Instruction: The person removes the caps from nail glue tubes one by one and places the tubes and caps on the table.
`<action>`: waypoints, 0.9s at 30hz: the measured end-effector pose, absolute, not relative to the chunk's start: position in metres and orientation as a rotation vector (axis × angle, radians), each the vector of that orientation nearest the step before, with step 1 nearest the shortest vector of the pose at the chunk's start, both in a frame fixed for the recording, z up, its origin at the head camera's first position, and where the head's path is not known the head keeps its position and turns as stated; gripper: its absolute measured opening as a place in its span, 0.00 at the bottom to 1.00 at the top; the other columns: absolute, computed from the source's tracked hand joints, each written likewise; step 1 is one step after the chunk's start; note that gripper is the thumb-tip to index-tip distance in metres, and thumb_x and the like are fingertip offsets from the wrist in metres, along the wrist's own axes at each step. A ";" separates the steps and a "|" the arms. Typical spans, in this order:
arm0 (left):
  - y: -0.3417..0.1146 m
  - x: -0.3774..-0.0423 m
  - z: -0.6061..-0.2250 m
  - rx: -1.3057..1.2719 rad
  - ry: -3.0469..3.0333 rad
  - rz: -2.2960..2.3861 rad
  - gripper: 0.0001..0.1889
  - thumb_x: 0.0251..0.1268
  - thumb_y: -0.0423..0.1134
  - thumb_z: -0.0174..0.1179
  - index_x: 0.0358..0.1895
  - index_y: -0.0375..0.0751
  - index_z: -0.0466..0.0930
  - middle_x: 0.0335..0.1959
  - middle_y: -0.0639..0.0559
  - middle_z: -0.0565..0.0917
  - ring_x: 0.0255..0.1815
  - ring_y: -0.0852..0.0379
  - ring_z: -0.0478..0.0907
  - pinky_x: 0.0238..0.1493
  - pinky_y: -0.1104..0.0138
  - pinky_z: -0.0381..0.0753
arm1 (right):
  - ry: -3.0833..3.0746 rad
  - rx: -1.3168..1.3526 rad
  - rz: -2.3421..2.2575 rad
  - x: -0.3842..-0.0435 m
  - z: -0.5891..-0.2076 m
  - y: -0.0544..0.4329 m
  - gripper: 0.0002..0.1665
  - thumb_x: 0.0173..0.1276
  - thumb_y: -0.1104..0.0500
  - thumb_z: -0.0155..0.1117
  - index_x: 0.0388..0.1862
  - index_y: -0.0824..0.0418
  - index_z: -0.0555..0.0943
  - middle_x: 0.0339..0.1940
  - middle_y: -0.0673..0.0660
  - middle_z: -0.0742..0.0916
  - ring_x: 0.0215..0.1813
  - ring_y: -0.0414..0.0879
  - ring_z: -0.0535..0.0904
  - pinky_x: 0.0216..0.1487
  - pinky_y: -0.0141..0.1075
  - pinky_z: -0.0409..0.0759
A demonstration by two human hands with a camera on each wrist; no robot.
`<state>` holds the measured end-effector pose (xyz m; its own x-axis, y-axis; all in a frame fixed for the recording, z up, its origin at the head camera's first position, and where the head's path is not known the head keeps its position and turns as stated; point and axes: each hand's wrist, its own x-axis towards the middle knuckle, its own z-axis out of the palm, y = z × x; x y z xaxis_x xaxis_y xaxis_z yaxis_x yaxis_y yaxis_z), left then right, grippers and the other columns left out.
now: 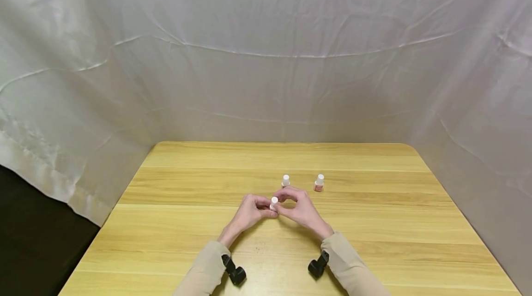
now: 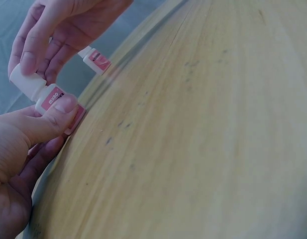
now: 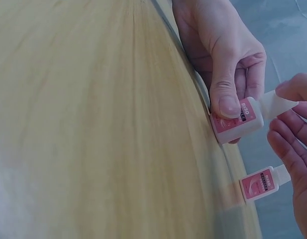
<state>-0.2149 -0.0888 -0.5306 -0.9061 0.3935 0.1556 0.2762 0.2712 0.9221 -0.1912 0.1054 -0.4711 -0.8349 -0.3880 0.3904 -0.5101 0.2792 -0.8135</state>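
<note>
A small white bottle (image 1: pixel 274 203) with a pink label and a white cap stands on the table near its middle. In the left wrist view my left hand (image 2: pixel 19 149) grips the body of the bottle (image 2: pixel 52 99), thumb across the label. My right hand (image 1: pixel 302 210) is at the top, its thumb and fingers pinching the cap (image 2: pixel 28 82). The right wrist view shows the same bottle (image 3: pixel 237 120) between my left hand (image 3: pixel 225 45) and right hand (image 3: pixel 300 134). Part of the label is covered by the left thumb.
Two similar bottles stand farther back: one bottle (image 1: pixel 286 179) partly hidden behind the right hand, another bottle (image 1: pixel 319 184) to its right. The wooden table (image 1: pixel 374 222) has a pale grey curtain (image 1: pixel 282 88) behind it and along both sides.
</note>
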 end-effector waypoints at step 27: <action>-0.089 -0.216 -0.532 0.649 2.420 1.723 0.12 0.53 0.33 0.75 0.42 0.38 0.90 0.39 0.43 0.92 0.38 0.52 0.89 0.42 0.74 0.85 | -2.437 0.798 1.583 -0.208 -0.503 0.109 0.14 0.58 0.64 0.78 0.43 0.61 0.86 0.40 0.57 0.89 0.43 0.52 0.84 0.55 0.40 0.86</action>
